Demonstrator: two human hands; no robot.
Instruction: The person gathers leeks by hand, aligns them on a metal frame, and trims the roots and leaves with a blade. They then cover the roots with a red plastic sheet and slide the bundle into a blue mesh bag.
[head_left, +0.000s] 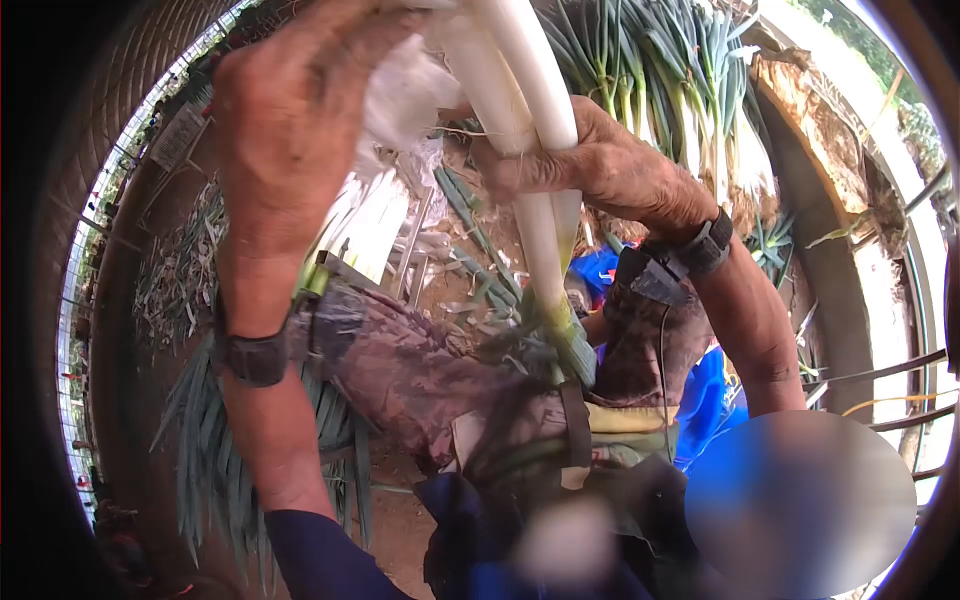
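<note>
Two long white leeks stand almost upright in front of me, their green ends low near my lap. My right hand is closed around their shafts at mid-length. My left hand is raised beside their upper white ends, with its fingers curled together near the top edge. A pale, blurred strip of what looks like leek skin hangs at those fingers. Motion smears it, and its upper part is hidden by the hand.
Bundled leeks stand at the back right. White leek shafts lie left of centre, with long green leaves hanging below. Leaf scraps litter the ground. A blue plastic bag or cloth lies by my right leg.
</note>
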